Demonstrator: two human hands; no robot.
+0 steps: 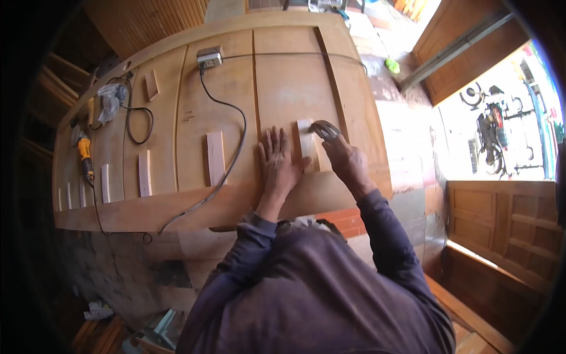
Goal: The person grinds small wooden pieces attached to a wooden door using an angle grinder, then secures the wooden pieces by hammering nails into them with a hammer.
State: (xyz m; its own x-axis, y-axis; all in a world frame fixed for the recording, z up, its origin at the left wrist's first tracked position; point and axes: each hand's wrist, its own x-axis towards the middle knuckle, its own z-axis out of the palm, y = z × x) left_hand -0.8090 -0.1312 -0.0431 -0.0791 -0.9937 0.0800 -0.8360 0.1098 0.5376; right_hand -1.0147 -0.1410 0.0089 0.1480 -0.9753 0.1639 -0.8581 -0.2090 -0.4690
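Observation:
My right hand [348, 159] is closed round a claw hammer [324, 128], whose head lies over the upper part of a pale wood strip [307, 144]. The strip sits on a large grooved wooden panel [295, 76]. My left hand [279, 162] rests on the panel just left of that strip, palm down and fingers stretched out, its thumb reaching toward the strip. More pale strips stand in a row to the left, among them a wide one [216, 158] and a narrower one [145, 173].
A power strip [210, 59] with a black cable lies on the panel. Farther left are a yellow power tool [86, 154] and a plastic bag [111, 103]. Wooden doors [501, 218] stand at the right, and motorcycles [490, 138] are outside.

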